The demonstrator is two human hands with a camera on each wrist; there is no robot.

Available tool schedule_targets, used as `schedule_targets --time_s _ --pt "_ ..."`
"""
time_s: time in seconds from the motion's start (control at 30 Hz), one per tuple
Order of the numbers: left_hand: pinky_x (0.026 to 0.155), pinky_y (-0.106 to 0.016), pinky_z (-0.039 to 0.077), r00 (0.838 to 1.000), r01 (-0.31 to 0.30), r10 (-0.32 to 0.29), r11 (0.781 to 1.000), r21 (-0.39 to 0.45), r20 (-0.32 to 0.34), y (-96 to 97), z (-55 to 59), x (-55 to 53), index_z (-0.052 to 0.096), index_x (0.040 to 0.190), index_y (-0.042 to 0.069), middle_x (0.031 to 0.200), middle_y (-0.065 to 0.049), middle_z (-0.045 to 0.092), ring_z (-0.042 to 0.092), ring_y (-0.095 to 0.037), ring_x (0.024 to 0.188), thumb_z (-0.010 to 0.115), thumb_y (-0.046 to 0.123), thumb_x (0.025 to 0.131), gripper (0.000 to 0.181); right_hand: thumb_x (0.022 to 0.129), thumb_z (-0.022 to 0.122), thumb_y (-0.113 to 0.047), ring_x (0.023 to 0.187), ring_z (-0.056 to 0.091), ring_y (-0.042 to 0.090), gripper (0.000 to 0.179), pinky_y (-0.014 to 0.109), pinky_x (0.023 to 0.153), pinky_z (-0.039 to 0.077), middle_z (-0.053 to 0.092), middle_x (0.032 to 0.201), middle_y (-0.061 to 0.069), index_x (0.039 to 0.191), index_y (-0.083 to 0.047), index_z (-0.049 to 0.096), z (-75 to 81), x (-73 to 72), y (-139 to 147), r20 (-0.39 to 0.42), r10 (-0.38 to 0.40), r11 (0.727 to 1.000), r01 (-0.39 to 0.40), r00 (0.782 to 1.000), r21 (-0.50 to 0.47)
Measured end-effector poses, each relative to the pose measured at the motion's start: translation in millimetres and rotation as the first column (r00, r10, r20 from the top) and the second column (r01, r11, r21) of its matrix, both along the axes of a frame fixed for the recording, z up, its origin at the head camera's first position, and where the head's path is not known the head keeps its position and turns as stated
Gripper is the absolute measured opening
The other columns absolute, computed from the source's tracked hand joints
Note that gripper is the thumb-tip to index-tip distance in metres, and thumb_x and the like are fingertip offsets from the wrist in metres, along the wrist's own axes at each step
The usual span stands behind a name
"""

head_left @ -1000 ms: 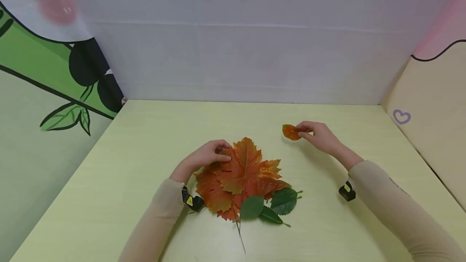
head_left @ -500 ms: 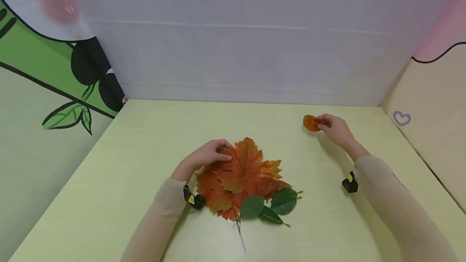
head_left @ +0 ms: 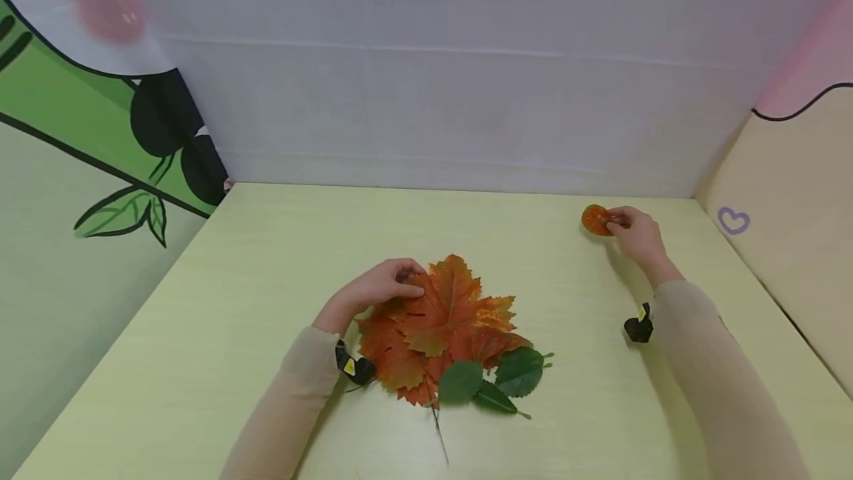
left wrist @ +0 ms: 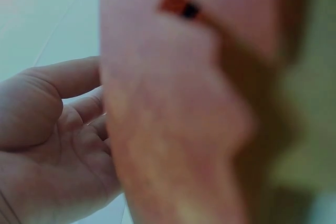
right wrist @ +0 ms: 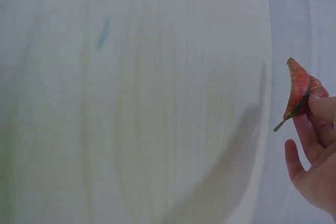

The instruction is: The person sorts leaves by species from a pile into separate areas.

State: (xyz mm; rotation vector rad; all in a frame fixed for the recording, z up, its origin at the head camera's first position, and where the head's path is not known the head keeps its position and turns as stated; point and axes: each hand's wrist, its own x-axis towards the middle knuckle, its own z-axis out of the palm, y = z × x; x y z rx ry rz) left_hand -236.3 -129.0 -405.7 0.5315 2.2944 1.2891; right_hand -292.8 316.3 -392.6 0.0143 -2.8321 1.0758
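Near the table's far right, my right hand (head_left: 641,235) pinches a small orange-red leaf (head_left: 594,220) between thumb and fingers, held above the tabletop. The right wrist view shows this leaf (right wrist: 299,87) folded a little, its short stem pointing down. My left hand (head_left: 381,284) holds the upper left edge of a cluster of orange maple leaves (head_left: 440,321), thumb in front and fingers curled behind. Close up in the left wrist view, a blurred maple leaf (left wrist: 173,114) covers the fingertips of the left hand (left wrist: 58,129).
Several green leaves (head_left: 461,381) overlap the cluster's lower right side. Thin stems (head_left: 440,435) stick out toward the front of the pale wooden table (head_left: 200,361). A whitish fabric backdrop (head_left: 433,117) rises behind the table, with printed panels at both sides.
My right hand has carried the small orange-red leaf to the right and farther back across the table. The left hand stays at the maple leaves.
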Motion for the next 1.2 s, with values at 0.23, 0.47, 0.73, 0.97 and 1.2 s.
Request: schedule_targets --time_s 0.23,0.47,0.73,0.97,1.2 --pt "0.08 -0.032 0.045 1.0 0.002 -0.002 1.0 0.007 -0.001 -0.6 -0.7 -1.0 0.056 0.109 0.008 0.1 -0.006 0.06 0.055 -0.017 0.088 0.061 0.02 0.087 0.025 0.095 0.045 -0.011 0.108 0.048 0.04 0.034 0.048 0.092 0.036 0.053 0.116 0.03 0.124 0.007 0.047 -2.1 -1.2 11 0.012 -0.075 0.997 0.076 0.997 -0.013" --pt "0.079 -0.032 0.045 1.0 -0.001 0.002 1.0 0.013 -0.002 -0.6 0.8 0.4 0.056 0.108 0.008 0.1 -0.007 0.059 0.055 -0.018 0.087 0.061 0.02 0.087 0.025 0.095 0.044 -0.012 0.106 0.048 0.037 0.035 0.037 0.085 0.039 0.052 0.116 0.028 0.124 0.008 0.046 0.0 2.3 19 0.04 -0.165 0.986 0.165 0.986 -0.016" --pt "0.077 -0.033 0.045 0.999 -0.032 0.032 0.999 0.017 -0.011 -1.3 0.0 -0.9 0.056 0.107 0.008 0.099 -0.007 0.058 0.054 -0.019 0.087 0.062 0.019 0.086 0.025 0.095 0.044 -0.015 0.109 0.048 0.035 0.037 0.019 0.074 0.038 0.052 0.119 0.026 0.126 0.007 0.045 -1.1 1.8 29 0.093 -0.213 0.976 0.217 0.973 -0.029" --pt "0.077 -0.031 0.045 0.999 -0.036 0.036 0.999 0.005 0.0 -1.7 1.4 -0.1 0.057 0.107 0.008 0.098 -0.007 0.059 0.054 -0.018 0.086 0.062 0.019 0.086 0.025 0.095 0.046 -0.015 0.108 0.048 0.035 0.037 0.016 0.069 0.036 0.053 0.118 0.028 0.125 0.007 0.047 -4.8 -0.1 37 0.097 -0.243 0.969 0.246 0.965 -0.022" --pt "0.08 -0.032 0.045 0.999 -0.035 0.035 0.999 0.005 0.012 -2.6 0.3 -0.4 0.056 0.108 0.008 0.1 -0.007 0.059 0.054 -0.019 0.088 0.062 0.02 0.086 0.025 0.094 0.046 -0.017 0.109 0.047 0.036 0.038 0.031 0.081 0.038 0.053 0.119 0.026 0.125 0.005 0.048 -5.2 -2.2 41 0.111 -0.278 0.959 0.282 0.954 -0.018"
